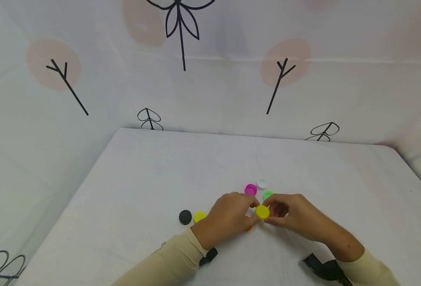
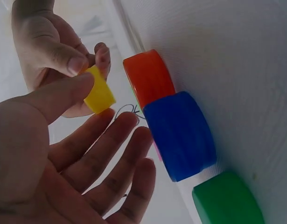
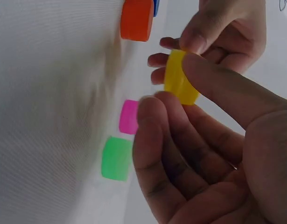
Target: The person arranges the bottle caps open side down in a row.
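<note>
- Yellow cap (image 1: 262, 212) sits between the two hands, raised above the desk (image 1: 160, 171).
- Left hand (image 1: 232, 214) pinches its edge, thumb against forefinger; the other fingers are loosely bent, holding nothing.
- Right hand (image 1: 296, 214) pinches the opposite edge likewise.
- Handling, by judgement: light, stiff plastic, hardly fragile — smooth side wall might slip or spin under dry fingertips.
- Best hold: opposite points on the side wall, flat face left free — as gripped here.
- Nearby: magenta cap (image 1: 251, 190), white cap (image 1: 262, 184), light-green cap (image 1: 268, 195); orange cap (image 1: 248, 228) part-hidden by the left hand.
- Farther left: black cap (image 1: 185, 217) near second yellow cap (image 1: 199, 216).
</note>
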Motion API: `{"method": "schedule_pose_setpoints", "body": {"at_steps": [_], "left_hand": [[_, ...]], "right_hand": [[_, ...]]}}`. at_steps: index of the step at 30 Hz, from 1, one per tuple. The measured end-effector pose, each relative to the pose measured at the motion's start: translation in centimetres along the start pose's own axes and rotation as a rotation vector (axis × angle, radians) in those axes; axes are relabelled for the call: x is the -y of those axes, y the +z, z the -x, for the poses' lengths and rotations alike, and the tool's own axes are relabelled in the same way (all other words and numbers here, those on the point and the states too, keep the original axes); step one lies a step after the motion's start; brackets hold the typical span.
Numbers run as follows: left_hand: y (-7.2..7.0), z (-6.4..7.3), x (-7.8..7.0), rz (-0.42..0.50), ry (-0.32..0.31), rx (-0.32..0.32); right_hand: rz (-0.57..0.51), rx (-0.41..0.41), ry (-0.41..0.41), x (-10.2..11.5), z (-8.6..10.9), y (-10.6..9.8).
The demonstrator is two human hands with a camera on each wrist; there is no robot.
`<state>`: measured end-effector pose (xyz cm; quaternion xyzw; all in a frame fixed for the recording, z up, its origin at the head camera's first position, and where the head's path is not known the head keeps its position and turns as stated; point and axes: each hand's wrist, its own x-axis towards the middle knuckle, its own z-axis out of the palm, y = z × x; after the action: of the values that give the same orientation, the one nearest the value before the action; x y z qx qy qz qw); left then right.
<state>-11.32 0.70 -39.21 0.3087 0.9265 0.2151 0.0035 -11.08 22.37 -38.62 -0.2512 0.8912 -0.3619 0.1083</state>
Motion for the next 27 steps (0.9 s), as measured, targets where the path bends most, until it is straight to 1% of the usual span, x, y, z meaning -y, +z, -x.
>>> {"method": "schedule_pose_setpoints", "body": {"at_steps": [4, 7, 13, 17, 20, 27], "left_hand": [[0.4, 0.1, 0.1, -0.041, 0.027, 0.017], [0.5, 0.2, 0.1, -0.071, 0.037, 0.037], [0.6, 0.4, -0.2, -0.102, 0.041, 0.077], [0.7, 0.4, -0.4, -0.122, 0.027, 0.107], [0.7, 0.4, -0.5, -0.131, 0.015, 0.123], [0.8, 0.4, -0.4, -0.138, 0.015, 0.14]], "right_hand": [[-0.034, 0.074, 0.026, -0.3, -0.1, 0.3], [-0.054, 0.103, 0.039, -0.4, -0.2, 0.5], [-0.061, 0.129, 0.02, -0.6, -0.2, 0.7], [-0.066, 0.148, 0.011, -0.8, -0.3, 1.0], [-0.065, 0.157, 0.018, -0.9, -0.4, 1.1], [-0.058, 0.17, 0.051, -0.9, -0.6, 1.3]]}}
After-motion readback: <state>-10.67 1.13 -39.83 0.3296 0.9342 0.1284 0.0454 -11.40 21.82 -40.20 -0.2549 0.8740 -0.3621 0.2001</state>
